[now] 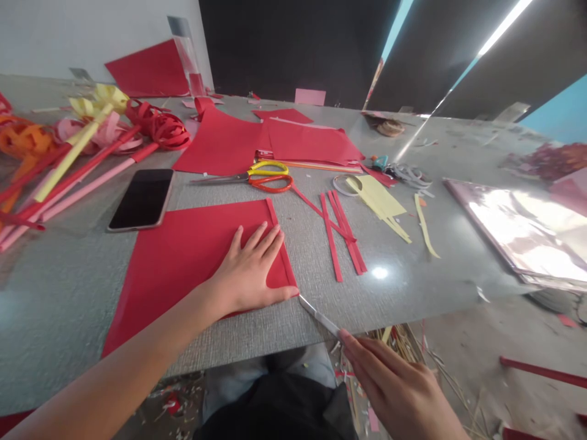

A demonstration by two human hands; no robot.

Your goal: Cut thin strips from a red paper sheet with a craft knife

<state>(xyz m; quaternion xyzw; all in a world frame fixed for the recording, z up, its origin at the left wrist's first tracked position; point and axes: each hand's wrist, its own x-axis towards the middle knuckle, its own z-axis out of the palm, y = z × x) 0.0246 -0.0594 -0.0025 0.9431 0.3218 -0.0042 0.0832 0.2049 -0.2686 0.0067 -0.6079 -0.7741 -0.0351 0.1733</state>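
My left hand [250,269] lies flat with its fingers spread on a sheet of red paper [183,256]. A narrow folded strip runs along the sheet's right edge, under the fingertips and thumb. At the table's front edge my right hand [398,385] is closed around a slim craft knife [323,319]. Its thin blade points up and left, and the tip meets the sheet's lower right corner beside my left thumb. Several cut red paper strips [337,238] lie to the right of the sheet. Scissors [270,175] with yellow and orange handles rest behind it.
A black phone [142,200] touches the sheet's upper left. Curled paper flowers [158,125] on rolled stems fill the left side. More red sheets [312,140], a tape roll [346,185], yellow paper [380,198] and a shiny foil pack [527,226] lie farther back and right.
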